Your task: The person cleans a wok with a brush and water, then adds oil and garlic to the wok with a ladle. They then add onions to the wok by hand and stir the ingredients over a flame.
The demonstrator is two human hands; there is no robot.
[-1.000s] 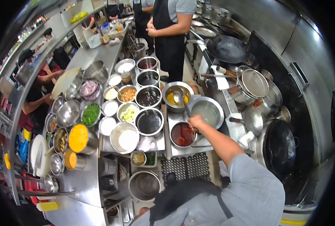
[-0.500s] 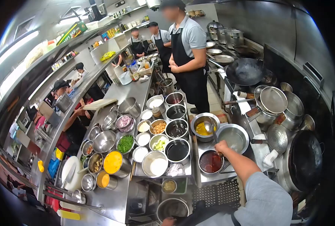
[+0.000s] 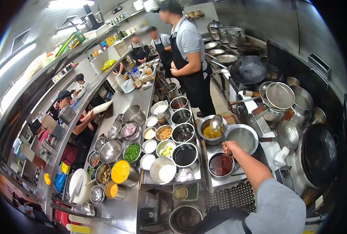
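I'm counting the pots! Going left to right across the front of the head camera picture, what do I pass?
yellow sauce pot → bowl of white stuff → dark sauce bowl → right hand gripping the ladle → skimmer → big black wok

Ladle (image 3: pixel 215 122) prob. up off bowl (image 3: pixel 210 142)

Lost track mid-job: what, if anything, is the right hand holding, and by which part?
The right hand grips a ladle by the end of its handle, cup over the bowl of yellow liquid. The left hand is not in view.
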